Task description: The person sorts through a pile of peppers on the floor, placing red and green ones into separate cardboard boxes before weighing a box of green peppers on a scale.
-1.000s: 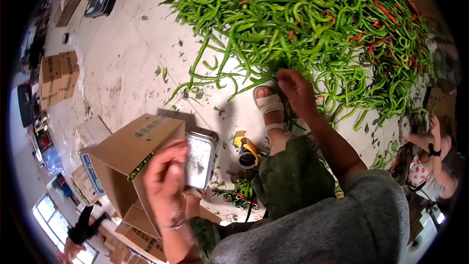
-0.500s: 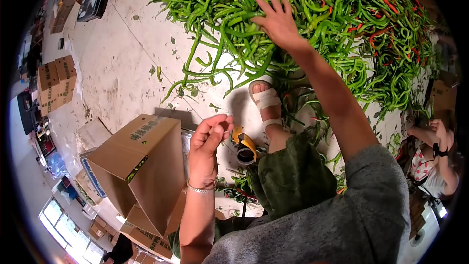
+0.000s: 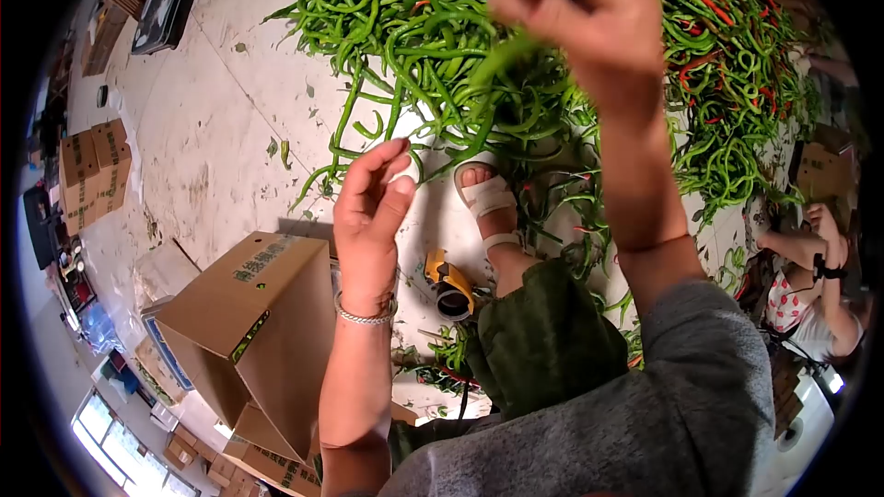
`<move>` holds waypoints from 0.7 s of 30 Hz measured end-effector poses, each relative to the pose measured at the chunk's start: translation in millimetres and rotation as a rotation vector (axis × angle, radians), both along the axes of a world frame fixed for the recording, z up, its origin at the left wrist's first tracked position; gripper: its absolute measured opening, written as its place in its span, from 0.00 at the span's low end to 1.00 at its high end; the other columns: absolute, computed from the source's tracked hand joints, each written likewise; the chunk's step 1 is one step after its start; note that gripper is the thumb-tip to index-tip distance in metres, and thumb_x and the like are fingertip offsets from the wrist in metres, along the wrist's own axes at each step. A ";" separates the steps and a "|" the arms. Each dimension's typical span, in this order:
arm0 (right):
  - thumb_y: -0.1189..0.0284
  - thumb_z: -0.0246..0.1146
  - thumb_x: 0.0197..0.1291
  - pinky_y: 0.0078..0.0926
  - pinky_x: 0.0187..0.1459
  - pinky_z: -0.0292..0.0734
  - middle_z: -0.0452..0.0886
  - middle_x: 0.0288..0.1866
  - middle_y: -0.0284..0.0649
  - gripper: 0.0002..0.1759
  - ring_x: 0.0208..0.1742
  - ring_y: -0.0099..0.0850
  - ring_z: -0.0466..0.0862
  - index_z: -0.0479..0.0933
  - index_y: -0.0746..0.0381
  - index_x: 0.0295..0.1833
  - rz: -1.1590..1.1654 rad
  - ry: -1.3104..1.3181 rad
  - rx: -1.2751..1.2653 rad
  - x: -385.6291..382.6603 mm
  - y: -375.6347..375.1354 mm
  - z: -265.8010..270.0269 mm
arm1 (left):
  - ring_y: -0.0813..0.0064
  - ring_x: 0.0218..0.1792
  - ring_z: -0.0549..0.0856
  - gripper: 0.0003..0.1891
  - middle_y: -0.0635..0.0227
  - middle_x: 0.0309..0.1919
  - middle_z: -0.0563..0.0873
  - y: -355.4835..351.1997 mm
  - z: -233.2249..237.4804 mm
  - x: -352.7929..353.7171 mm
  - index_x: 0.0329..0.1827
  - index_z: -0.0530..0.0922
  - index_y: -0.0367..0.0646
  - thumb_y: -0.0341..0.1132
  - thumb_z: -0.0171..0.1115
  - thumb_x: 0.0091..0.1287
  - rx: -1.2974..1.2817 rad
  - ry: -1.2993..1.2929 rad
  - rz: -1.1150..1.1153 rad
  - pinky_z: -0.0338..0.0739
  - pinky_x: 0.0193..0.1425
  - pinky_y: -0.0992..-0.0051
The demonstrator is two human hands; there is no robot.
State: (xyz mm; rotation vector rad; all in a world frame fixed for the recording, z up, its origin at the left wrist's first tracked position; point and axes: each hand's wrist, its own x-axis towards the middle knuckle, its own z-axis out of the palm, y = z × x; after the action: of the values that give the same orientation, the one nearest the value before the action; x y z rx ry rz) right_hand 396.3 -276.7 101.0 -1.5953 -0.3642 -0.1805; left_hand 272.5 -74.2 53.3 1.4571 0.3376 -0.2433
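Observation:
A large heap of long green chili peppers, with a few red ones mixed in, covers the floor ahead of me. My right hand is raised near the camera, closed around a bunch of green peppers that hang down from its fingers. My left hand is lifted in front of me, palm open and fingers apart, holding nothing; a bracelet circles its wrist. It hovers above the pale floor, just left of my sandalled foot.
A brown cardboard box stands at my lower left. A yellow tape dispenser lies on the floor by my foot. Stacked cartons sit far left. Another person crouches at the right edge.
My right hand has closed on a bunch of peppers from the heap and lifted it toward the camera. My left hand has risen and opened.

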 end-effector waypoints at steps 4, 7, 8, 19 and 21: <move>0.76 0.64 0.52 0.26 0.32 0.77 0.81 0.32 0.43 0.09 0.31 0.31 0.82 0.79 0.64 0.40 0.334 -0.451 -0.149 -48.3 45.8 -45.0 | 0.76 0.54 0.75 0.16 0.66 0.49 0.80 -2.6 -12.9 -3.0 0.50 0.76 0.38 0.30 0.64 0.59 0.127 0.034 -0.297 0.68 0.58 0.71; 0.71 0.67 0.48 0.27 0.37 0.75 0.81 0.35 0.43 0.14 0.34 0.32 0.82 0.77 0.65 0.41 0.404 0.020 -0.036 -84.0 67.7 -66.7 | 0.79 0.35 0.80 0.03 0.73 0.31 0.83 -8.2 -31.3 -27.3 0.30 0.81 0.37 0.25 0.60 0.58 0.138 0.117 -0.109 0.75 0.40 0.76; 0.70 0.66 0.48 0.26 0.37 0.75 0.81 0.34 0.42 0.15 0.35 0.30 0.82 0.77 0.65 0.41 0.488 0.240 -0.040 -84.6 64.3 -72.5 | 0.80 0.32 0.79 0.03 0.73 0.29 0.82 -7.1 -44.7 -34.0 0.34 0.81 0.37 0.25 0.59 0.59 0.046 0.084 -0.150 0.73 0.37 0.79; 0.69 0.55 0.57 0.41 0.44 0.75 0.80 0.34 0.51 0.12 0.40 0.50 0.80 0.75 0.68 0.39 -0.398 0.148 -0.438 -19.9 -25.3 -188.2 | 0.80 0.27 0.75 0.15 0.72 0.31 0.78 6.8 -77.8 -87.2 0.56 0.73 0.44 0.30 0.56 0.66 -0.851 0.496 0.331 0.74 0.41 0.69; 0.69 0.56 0.56 0.43 0.45 0.74 0.80 0.35 0.52 0.11 0.41 0.51 0.80 0.74 0.68 0.37 -0.301 0.268 -0.794 -4.2 -15.0 -197.3 | 0.79 0.28 0.75 0.15 0.72 0.32 0.77 10.5 -79.5 -86.5 0.57 0.72 0.46 0.32 0.54 0.68 -0.904 0.450 0.331 0.74 0.44 0.68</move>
State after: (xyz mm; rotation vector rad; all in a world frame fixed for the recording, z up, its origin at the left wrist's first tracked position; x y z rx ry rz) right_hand 392.0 -291.7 -96.3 -2.4255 0.0372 -0.0438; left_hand 186.0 -63.7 -26.1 0.4327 0.7141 -0.3905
